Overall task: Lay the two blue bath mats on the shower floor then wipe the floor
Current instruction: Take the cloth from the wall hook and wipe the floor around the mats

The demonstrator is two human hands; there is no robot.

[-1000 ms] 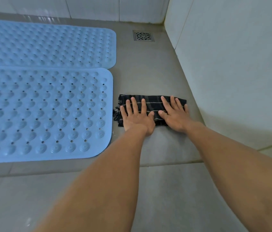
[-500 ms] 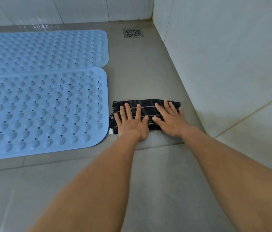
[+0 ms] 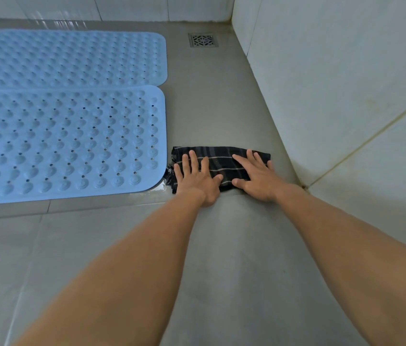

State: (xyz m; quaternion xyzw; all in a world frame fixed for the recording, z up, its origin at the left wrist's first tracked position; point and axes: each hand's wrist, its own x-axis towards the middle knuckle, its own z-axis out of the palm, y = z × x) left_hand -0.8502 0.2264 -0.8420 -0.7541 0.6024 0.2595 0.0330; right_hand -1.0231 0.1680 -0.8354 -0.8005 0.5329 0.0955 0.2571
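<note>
Two blue studded bath mats lie flat side by side on the grey shower floor (image 3: 221, 103): the far mat (image 3: 72, 58) near the back wall and the near mat (image 3: 67, 143) in front of it. To the right of the near mat's front corner lies a dark striped cloth (image 3: 221, 161), folded into a strip. My left hand (image 3: 197, 181) presses flat on its left half with fingers spread. My right hand (image 3: 256, 176) presses flat on its right half. A little water glistens at the mat's corner.
A square metal drain grate (image 3: 203, 40) sits in the far corner of the floor. A pale tiled wall (image 3: 334, 83) rises close on the right of the cloth, and another wall runs along the back. A tile joint crosses the floor just under my wrists.
Both hands have dragged the cloth toward me along the floor, from beside the near mat's middle to beside its front corner. The mats have not moved.
</note>
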